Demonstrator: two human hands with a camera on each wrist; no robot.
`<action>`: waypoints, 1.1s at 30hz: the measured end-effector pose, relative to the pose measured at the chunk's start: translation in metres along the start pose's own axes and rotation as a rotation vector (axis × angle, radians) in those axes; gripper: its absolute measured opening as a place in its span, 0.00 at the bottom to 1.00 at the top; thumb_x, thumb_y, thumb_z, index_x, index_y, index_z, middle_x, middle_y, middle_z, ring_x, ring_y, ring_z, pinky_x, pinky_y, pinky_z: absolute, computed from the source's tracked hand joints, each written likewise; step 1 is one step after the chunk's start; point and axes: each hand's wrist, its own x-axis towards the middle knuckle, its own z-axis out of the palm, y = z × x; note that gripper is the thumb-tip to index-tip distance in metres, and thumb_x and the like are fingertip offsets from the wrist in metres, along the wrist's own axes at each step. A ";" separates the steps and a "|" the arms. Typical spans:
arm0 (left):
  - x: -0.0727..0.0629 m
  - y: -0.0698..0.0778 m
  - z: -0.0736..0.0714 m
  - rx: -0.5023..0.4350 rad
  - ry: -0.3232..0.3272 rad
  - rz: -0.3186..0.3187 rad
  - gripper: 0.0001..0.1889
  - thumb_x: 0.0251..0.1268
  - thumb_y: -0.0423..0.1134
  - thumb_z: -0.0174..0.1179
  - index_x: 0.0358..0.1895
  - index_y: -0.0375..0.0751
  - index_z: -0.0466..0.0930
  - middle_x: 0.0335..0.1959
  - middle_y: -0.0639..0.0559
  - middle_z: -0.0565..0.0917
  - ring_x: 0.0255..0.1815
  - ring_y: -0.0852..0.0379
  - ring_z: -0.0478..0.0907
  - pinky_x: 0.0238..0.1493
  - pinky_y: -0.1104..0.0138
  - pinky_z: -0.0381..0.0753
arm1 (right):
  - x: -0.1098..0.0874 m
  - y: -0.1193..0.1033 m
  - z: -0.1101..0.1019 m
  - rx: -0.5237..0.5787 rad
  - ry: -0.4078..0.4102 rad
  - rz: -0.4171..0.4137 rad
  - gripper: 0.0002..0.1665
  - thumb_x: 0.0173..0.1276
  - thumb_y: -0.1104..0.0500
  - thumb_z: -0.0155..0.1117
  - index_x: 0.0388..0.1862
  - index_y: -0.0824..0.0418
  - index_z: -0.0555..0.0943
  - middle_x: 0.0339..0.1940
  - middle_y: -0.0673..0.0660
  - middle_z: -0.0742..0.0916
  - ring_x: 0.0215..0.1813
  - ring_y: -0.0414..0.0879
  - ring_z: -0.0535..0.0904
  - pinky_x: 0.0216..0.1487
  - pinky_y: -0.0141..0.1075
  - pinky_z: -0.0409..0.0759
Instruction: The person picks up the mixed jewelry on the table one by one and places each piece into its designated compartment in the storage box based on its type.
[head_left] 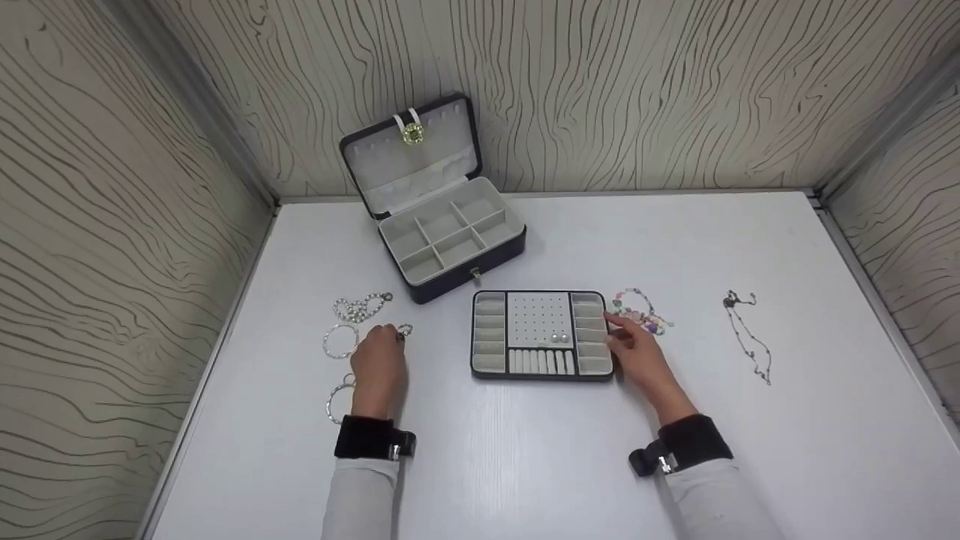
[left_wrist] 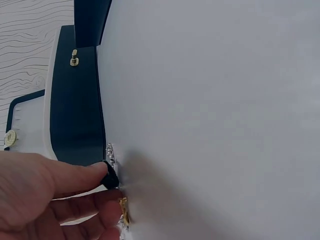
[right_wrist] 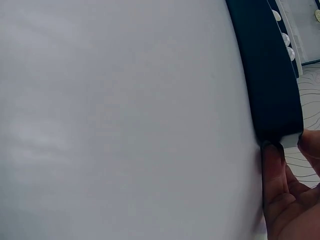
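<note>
My left hand [head_left: 379, 367] is low over the table's left part. In the left wrist view its thumb and a finger pinch a small black curved piece [left_wrist: 109, 177], mostly covered by the fingertips. Close by its fingers lies a small gold-coloured piece [left_wrist: 124, 210], with silver beads [left_wrist: 110, 152] just beyond. My right hand [head_left: 641, 364] holds the right edge of a dark-rimmed jewelry tray [head_left: 541, 376], thumb and fingers at its corner. The tray has side compartments, a pad with pinholes bearing two pearl earrings [head_left: 559, 338], and ring slots.
Behind the tray stands an open jewelry box [head_left: 469, 264] with divided compartments. Left of my left hand lie a beaded bracelet [head_left: 360, 308] and round bracelets [head_left: 341, 341]. A colourful bracelet [head_left: 637, 307] lies beside my right hand; a thin necklace [head_left: 750, 341] is farther right.
</note>
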 end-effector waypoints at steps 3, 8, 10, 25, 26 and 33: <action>0.000 0.001 -0.001 0.020 0.020 0.004 0.08 0.69 0.35 0.59 0.36 0.32 0.82 0.27 0.43 0.78 0.27 0.43 0.79 0.26 0.52 0.79 | 0.001 0.000 0.001 -0.001 0.000 0.001 0.27 0.76 0.63 0.52 0.73 0.60 0.68 0.55 0.66 0.79 0.54 0.56 0.74 0.55 0.48 0.72; -0.003 0.006 0.001 0.029 0.060 0.027 0.08 0.69 0.32 0.58 0.35 0.28 0.81 0.30 0.40 0.78 0.25 0.44 0.79 0.24 0.54 0.79 | 0.001 0.001 0.001 -0.004 -0.010 0.004 0.27 0.76 0.62 0.52 0.73 0.59 0.67 0.56 0.67 0.78 0.54 0.57 0.74 0.55 0.49 0.72; -0.004 0.009 0.002 0.002 0.068 0.042 0.07 0.68 0.30 0.58 0.36 0.27 0.81 0.32 0.39 0.78 0.27 0.44 0.79 0.25 0.54 0.80 | 0.002 0.002 0.000 -0.005 -0.015 0.010 0.28 0.77 0.62 0.51 0.74 0.59 0.66 0.57 0.67 0.78 0.55 0.57 0.74 0.55 0.49 0.71; -0.005 0.038 0.008 -0.333 0.076 0.177 0.14 0.59 0.26 0.61 0.49 0.30 0.80 0.38 0.39 0.81 0.40 0.44 0.81 0.43 0.55 0.81 | -0.001 0.002 0.001 0.005 -0.008 0.004 0.28 0.76 0.63 0.52 0.73 0.59 0.67 0.56 0.66 0.78 0.53 0.56 0.75 0.53 0.47 0.72; -0.005 0.040 0.009 -0.340 0.073 0.213 0.13 0.58 0.26 0.61 0.48 0.30 0.81 0.36 0.41 0.81 0.38 0.46 0.80 0.41 0.56 0.81 | -0.001 0.002 0.001 0.005 -0.005 -0.002 0.28 0.76 0.63 0.52 0.73 0.60 0.67 0.56 0.67 0.79 0.53 0.56 0.75 0.53 0.47 0.72; -0.009 0.067 0.009 -0.473 -0.036 0.391 0.08 0.53 0.23 0.61 0.37 0.30 0.77 0.32 0.47 0.77 0.32 0.55 0.78 0.34 0.66 0.80 | 0.000 0.001 -0.002 0.010 -0.035 -0.006 0.28 0.77 0.62 0.51 0.74 0.59 0.66 0.56 0.67 0.78 0.54 0.57 0.74 0.55 0.49 0.71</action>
